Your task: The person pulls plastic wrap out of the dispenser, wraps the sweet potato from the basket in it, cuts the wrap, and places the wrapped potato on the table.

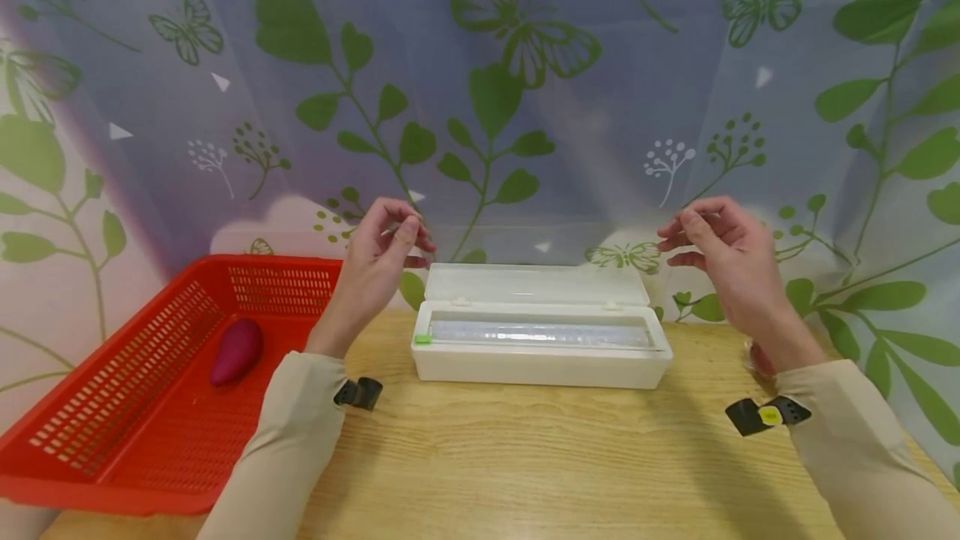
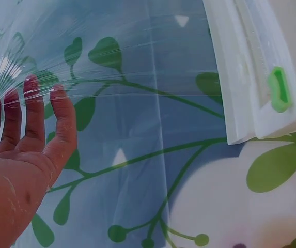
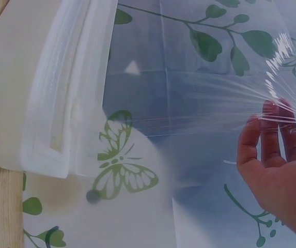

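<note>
Clear cling film stretches up from a white dispenser box, its lid tipped back. Thumb and fingers of my left hand pinch one corner of the film, above the box's left end. On the other side my right hand pinches the opposite corner, where the film gathers into creases. Inside the box lies the film roll. A green slider sits at the left end of its front rail. Against the patterned backdrop the film barely shows in the head view.
At the left stands a red plastic basket with a purple sweet potato in it. A reddish wrapped item is partly hidden behind the right wrist. A leaf-patterned curtain hangs behind the wooden table.
</note>
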Motion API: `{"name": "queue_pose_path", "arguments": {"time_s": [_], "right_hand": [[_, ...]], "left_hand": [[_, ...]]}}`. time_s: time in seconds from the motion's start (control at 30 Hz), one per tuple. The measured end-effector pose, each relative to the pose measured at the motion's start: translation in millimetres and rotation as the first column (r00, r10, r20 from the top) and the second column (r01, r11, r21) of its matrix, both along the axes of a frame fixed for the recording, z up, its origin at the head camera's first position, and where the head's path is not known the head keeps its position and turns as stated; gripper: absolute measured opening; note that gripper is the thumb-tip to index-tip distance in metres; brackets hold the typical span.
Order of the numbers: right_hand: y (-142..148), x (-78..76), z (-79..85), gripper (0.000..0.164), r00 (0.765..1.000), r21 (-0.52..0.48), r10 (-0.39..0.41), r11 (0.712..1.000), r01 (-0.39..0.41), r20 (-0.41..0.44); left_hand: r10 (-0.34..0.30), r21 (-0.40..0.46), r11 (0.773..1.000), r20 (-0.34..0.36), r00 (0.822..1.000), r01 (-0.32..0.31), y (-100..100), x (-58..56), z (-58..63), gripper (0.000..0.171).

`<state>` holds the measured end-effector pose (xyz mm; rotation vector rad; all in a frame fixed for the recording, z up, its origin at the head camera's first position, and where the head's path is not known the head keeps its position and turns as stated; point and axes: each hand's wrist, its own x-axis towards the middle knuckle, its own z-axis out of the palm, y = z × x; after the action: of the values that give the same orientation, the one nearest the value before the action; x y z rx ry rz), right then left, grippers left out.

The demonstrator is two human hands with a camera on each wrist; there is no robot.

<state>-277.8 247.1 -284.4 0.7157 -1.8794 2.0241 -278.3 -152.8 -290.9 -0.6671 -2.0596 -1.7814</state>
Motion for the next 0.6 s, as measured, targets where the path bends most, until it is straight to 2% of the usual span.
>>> {"name": "queue_pose_path", "arguments": {"time_s": [0.23, 0.6], "right_hand": [[-0.5, 0.2, 7.2, 0.012, 1.0, -0.018, -0.001, 1.0, 0.001, -0.006], [-1.9, 4.9, 17.4, 0.013, 0.999, -0.024, -0.019, 1.0, 0.018, -0.038]], "left_hand": [[0.016, -0.017, 1.0, -0.022, 1.0, -0.016, 0.0, 1.9, 7.7, 0.01], [0.013, 0.005, 1.0, -0.052, 0.999, -0.013, 1.2, 3.4, 17.9, 0.006]]}}
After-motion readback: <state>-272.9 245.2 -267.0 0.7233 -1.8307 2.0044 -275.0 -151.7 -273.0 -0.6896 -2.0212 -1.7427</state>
